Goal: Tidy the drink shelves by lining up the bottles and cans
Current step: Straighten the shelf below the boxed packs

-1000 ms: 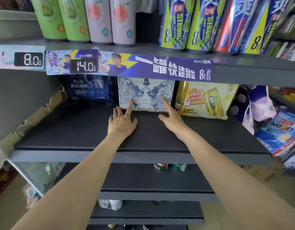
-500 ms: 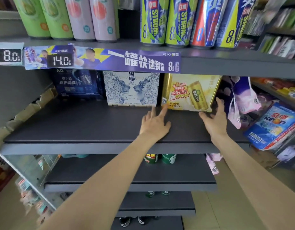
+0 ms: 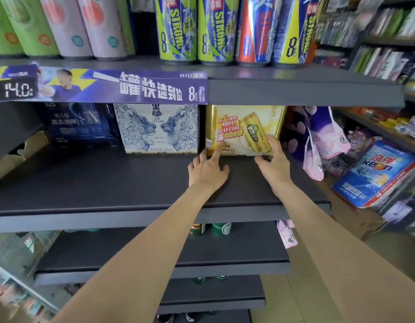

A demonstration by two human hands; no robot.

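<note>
Soft, even daylight fills the frame, brightest at the right, while the recess under the upper shelf (image 3: 295,89) sits dim. Wide-angle distortion bows the shelf edges and leans the cans (image 3: 215,31) at the top. The lower left and far right corners smear with blur.

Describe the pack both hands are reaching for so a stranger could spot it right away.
Find the dark middle shelf, under the purple banner. Three multipacks stand along its back; take the right-hand one, the gold beer pack, which the left hand and right hand touch. It alone is yellow-gold with a gold can pictured; its neighbour shows blue-and-white lions.
</note>
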